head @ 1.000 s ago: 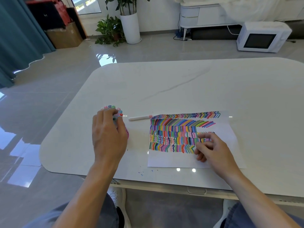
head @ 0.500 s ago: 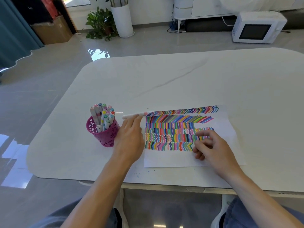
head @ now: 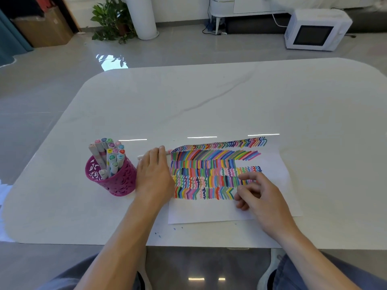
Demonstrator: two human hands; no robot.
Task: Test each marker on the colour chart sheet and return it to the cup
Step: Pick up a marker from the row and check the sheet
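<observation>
Change: the left hand [head: 154, 174] has left the magenta cut-out cup [head: 113, 182] and now covers the loose marker.
Left hand: fingers straight and together, laid flat across the white marker with a pink tip [head: 140, 157].
Marker: on the white marble table [head: 209, 105], between the cup and the paper colour chart sheet [head: 209, 212]; only its ends show.
Right hand [head: 259, 195]: loosely curled, holding nothing, resting on the sheet.
Cup: filled with capped markers [head: 110, 155].

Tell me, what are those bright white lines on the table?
In the head view they are glare: lights mirrored in the glossy table, beyond the sheet; the floor shines too, and the wide lens bends the table's edges.
</observation>
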